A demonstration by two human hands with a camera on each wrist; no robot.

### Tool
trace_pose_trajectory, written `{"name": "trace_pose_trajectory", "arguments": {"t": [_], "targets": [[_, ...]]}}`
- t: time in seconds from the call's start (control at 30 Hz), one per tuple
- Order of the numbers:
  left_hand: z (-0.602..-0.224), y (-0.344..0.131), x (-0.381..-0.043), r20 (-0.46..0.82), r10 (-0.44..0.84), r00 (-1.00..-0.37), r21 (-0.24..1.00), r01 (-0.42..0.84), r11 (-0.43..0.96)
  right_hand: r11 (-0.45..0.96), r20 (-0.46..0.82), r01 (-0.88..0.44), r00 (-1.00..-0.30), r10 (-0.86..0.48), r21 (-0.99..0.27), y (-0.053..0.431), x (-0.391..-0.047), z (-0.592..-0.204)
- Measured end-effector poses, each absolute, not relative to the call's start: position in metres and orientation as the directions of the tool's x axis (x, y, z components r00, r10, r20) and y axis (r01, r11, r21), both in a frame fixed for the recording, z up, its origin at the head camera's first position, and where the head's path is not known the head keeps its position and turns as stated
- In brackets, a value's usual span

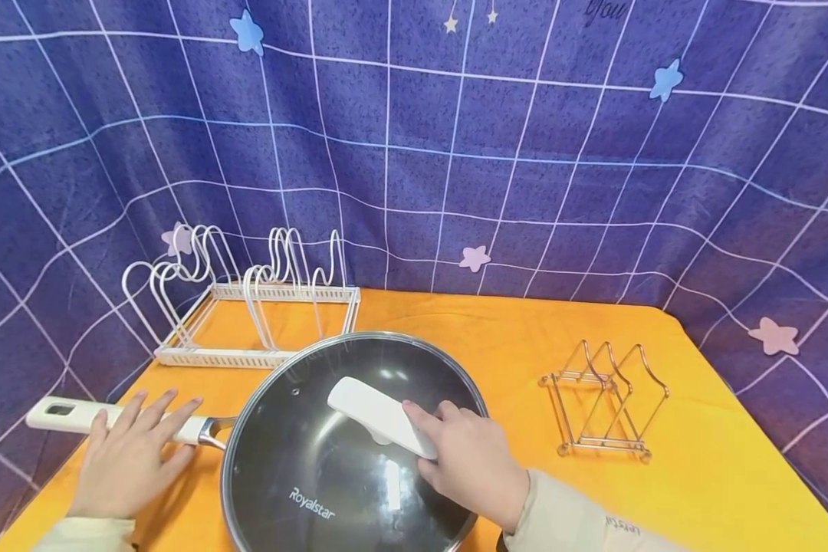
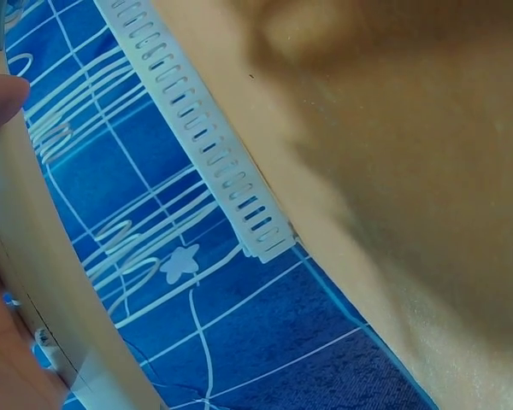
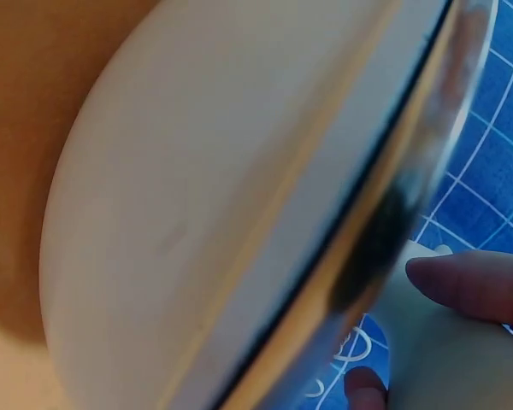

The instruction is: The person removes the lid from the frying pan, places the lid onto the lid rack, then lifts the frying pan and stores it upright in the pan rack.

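A white wok with a long white handle stands at the front of the table, its handle pointing left. On it sits a dark glass lid with a metal rim and the word Royalstar. My right hand grips the lower right end of the lid's white knob handle. Across the wok's handle lies my left hand, its fingers spread and fairly straight. The left wrist view shows a fingertip beside that handle.
Behind the wok at the left stands a white wire rack with several tall loops. A small metal wire rack stands on the yellow-orange table to the right. A blue checked curtain hangs behind the table.
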State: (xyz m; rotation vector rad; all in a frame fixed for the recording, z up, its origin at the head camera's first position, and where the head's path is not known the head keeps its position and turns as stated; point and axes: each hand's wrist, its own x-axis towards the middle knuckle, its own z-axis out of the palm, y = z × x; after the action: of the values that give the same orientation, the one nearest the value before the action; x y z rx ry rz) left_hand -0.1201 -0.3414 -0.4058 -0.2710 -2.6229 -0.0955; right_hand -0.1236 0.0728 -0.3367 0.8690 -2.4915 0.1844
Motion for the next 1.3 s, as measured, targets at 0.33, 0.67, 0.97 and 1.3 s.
{"name": "trace_pose_trajectory", "arguments": {"t": [0.33,0.67,0.97,1.3], "targets": [[-0.405,-0.337,-0.122,0.469,0.164,-0.868,0.039,0.206,0.978,0.784,0.413,-0.619,-0.729,-0.546,-0.057,0.076,-0.125,-0.334],[-0.408,-0.337,-0.121,0.486,0.157,-0.860,0.045,0.204,0.978,0.645,0.488,-0.756,-0.526,-0.696,0.106,0.078,-0.128,-0.338],[-0.407,-0.338,-0.121,0.498,0.159,-0.852,0.035,0.203,0.978,0.636,0.501,-0.766,-0.516,-0.695,0.094,0.079,-0.129,-0.336],[-0.406,-0.339,-0.121,0.498,0.155,-0.853,0.037,0.200,0.979,0.650,0.396,-0.755,-0.623,-0.674,-0.082,0.077,-0.133,-0.327]]}}
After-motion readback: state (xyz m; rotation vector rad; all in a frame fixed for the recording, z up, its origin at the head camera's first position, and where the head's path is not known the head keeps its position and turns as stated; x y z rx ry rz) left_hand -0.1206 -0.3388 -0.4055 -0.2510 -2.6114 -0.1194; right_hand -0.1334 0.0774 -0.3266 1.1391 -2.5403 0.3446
